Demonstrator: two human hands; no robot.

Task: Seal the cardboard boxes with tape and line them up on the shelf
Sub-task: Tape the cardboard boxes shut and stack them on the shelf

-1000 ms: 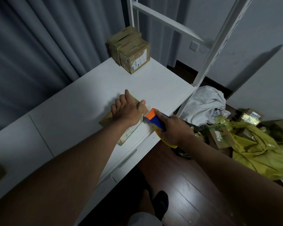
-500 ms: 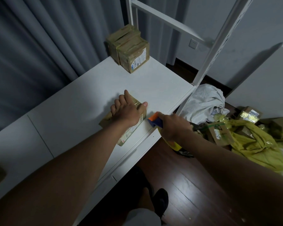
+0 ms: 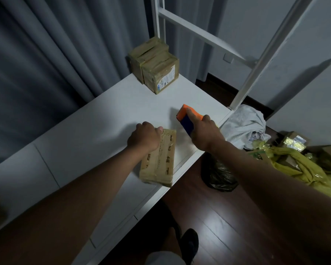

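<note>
Box point(image 3: 158, 158) at lower centre overhangs the shelf point(image 3: 107, 119) edge; left hand point(image 3: 144, 137) grips only its far end, right hand point(image 3: 203, 133) clutches the tape dispenser point(image 3: 188, 117) — it might tip off.

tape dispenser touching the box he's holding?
No: the tape dispenser in the right hand is clear of the cardboard box that the left hand grips, with bare white shelf showing between them.

dim room | soft shadows beside hands on shelf point(image 3: 107, 119) | faint sheen on floor point(image 3: 227, 222) | edges bowed | curtain point(image 3: 36, 64) slightly blurred
</note>
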